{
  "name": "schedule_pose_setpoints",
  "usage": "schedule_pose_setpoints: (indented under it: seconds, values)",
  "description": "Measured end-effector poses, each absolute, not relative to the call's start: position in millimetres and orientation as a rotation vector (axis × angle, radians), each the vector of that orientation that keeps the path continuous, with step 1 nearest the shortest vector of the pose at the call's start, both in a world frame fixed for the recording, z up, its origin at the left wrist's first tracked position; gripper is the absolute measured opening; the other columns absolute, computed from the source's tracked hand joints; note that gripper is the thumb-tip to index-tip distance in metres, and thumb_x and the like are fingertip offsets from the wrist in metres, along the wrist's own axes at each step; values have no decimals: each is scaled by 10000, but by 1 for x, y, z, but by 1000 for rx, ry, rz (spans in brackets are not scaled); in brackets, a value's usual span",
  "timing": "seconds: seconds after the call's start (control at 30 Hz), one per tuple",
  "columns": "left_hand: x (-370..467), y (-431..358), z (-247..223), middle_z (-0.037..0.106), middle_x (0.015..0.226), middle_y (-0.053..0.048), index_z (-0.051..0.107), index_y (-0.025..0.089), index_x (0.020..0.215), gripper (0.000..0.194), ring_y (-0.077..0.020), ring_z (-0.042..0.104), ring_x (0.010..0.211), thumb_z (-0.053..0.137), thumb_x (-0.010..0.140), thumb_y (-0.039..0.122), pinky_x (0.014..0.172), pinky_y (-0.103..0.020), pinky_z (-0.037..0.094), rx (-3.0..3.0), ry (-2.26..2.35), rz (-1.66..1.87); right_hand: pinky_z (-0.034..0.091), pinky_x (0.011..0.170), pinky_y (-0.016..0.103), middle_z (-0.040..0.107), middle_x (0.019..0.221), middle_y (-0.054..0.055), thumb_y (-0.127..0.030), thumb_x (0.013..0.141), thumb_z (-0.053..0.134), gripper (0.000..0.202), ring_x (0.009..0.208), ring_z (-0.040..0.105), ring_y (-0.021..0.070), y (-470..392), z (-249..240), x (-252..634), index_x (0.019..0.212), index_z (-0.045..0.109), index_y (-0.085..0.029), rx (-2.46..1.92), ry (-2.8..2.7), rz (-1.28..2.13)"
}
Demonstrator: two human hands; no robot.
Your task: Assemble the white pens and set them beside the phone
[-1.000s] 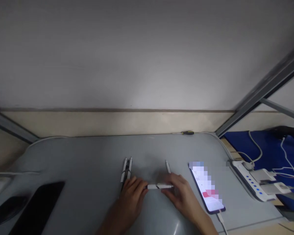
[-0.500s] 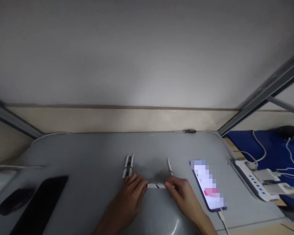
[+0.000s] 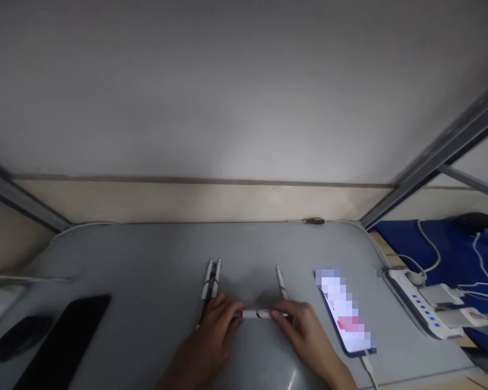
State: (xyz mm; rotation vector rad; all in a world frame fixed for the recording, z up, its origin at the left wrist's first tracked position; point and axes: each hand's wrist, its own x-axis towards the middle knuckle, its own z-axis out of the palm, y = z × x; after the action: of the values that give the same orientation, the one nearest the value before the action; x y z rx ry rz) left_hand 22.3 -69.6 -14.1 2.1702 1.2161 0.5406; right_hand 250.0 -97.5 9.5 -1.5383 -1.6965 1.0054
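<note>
1. White pen (image 3: 250,314) spans the short gap between your hands at the lower centre of the frame, lying nearly level above the grey desk (image 3: 154,271).
2. To handle it well, hold both ends in one straight line, wrists low and steady, so that neither side bends the barrel. Use light fingertip force, turning or pulling only along the pen's length.
3. Your left hand (image 3: 215,333) closes narrowly on the pen's left end, thumb beneath and fingers above; the fingers hide the very end.
4. Your right hand (image 3: 307,327) pinches the other end between thumb and forefinger, just right of the dark band. How firmly either hand presses, you cannot tell.
5. Mind your knuckles: paired white pens (image 3: 217,277) lie just beyond your left hand, a lone pen (image 3: 281,279) just beyond your right. Whether your hands touch them is hidden.
6. Give your right elbow room as well: a lit phone (image 3: 344,314) rests on the desk, right of centre, cable attached.
</note>
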Motion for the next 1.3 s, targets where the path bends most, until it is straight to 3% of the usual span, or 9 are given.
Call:
schedule_pose_setpoints:
  seconds: [0.17,0.33,0.5,0.63,0.77,0.9,1.03,1.1,1.3]
  values:
    - [23,-72,-12,612,986,-37,597,232,980,201,-180,585,980,404,989,290,878,-329,500,2034,1225,529,484,670,270,703,885,56,-404,865,626,269,763,631,193,-98,7,251,1030,701,-205,-1475,-1641,945]
    - [22,-67,-8,597,949,-39,600,222,954,227,-174,587,916,393,993,306,836,-309,495,2012,1196,552,423,573,267,611,613,33,-436,967,432,442,581,555,167,-100,3,246,717,679,-169,-1590,-1688,975]
    - [23,-63,-4,596,911,-39,608,212,931,247,-179,592,879,395,990,323,801,-303,489,2031,1199,583,460,671,274,676,800,43,-430,876,608,337,718,608,187,-100,6,247,1103,681,-192,-1498,-1652,999]
    - [24,-62,-2,598,871,-32,602,208,896,240,-177,585,860,395,989,286,776,-292,485,2071,1206,597,409,610,257,670,745,38,-432,917,532,315,657,581,162,-98,12,246,844,712,-185,-1509,-1644,1023]
    - [28,-65,-2,610,816,-26,592,206,880,227,-182,552,841,390,982,209,759,-292,466,2246,1173,672,255,462,235,433,465,-28,-548,901,489,504,455,380,102,-96,8,239,580,564,-167,-1562,-1311,1345]
    - [28,-66,-4,624,769,-21,601,207,902,234,-185,520,784,383,980,174,750,-306,440,2429,1131,747,211,418,230,370,416,-50,-612,875,483,541,387,300,82,-96,3,232,573,540,-166,-1540,-985,1630]
    - [22,-65,-8,625,805,-15,586,205,908,215,-180,535,828,387,987,193,797,-311,441,2398,1131,699,401,579,261,609,653,45,-528,907,504,419,598,547,154,-101,4,231,772,653,-160,-1551,-1431,1102]
    - [19,-63,-8,602,782,-16,569,196,858,239,-176,526,811,369,987,179,779,-305,442,2394,1117,661,415,644,275,643,758,57,-469,921,511,341,679,574,171,-105,3,232,808,660,-184,-1495,-1652,925]
    - [22,-63,-12,555,708,-25,562,185,762,301,-180,500,742,343,938,80,716,-316,428,2601,1136,762,331,548,257,508,559,0,-546,841,572,430,571,470,144,-102,3,229,629,633,-178,-1593,-1347,1261]
